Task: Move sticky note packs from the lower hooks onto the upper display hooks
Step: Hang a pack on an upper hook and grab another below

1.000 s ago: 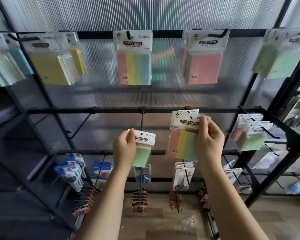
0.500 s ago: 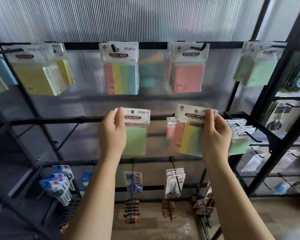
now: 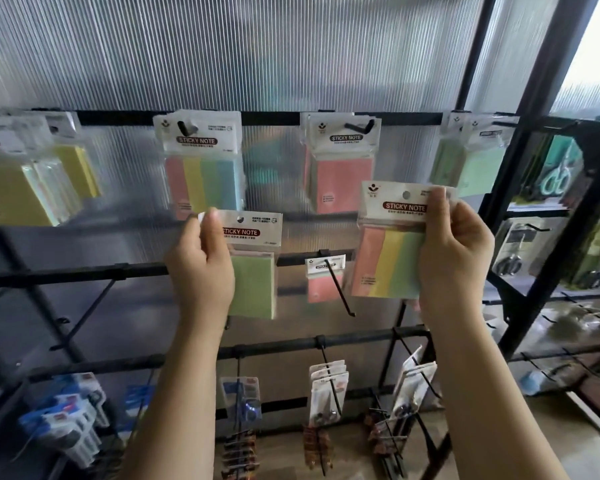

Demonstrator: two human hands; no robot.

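Observation:
My left hand (image 3: 201, 268) pinches the header of a green sticky note pack (image 3: 253, 282), held just below the striped pack (image 3: 203, 174) that hangs on an upper hook (image 3: 185, 128). My right hand (image 3: 451, 258) grips a pink-yellow-green striped pack (image 3: 388, 261) by its header, raised in front of the pink packs (image 3: 342, 174) on the neighbouring upper hook (image 3: 359, 126). A single pink pack (image 3: 324, 280) hangs at the back of the lower hook (image 3: 340, 289) between my hands.
Yellow packs (image 3: 32, 188) hang at the upper left and green packs (image 3: 475, 168) at the upper right. Scissors and clips hang on lower rails (image 3: 326, 389). A black side rack (image 3: 548, 216) stands close on the right.
Both hands have risen with their packs, from the level of the lower rail towards the upper row. The view has tilted upward.

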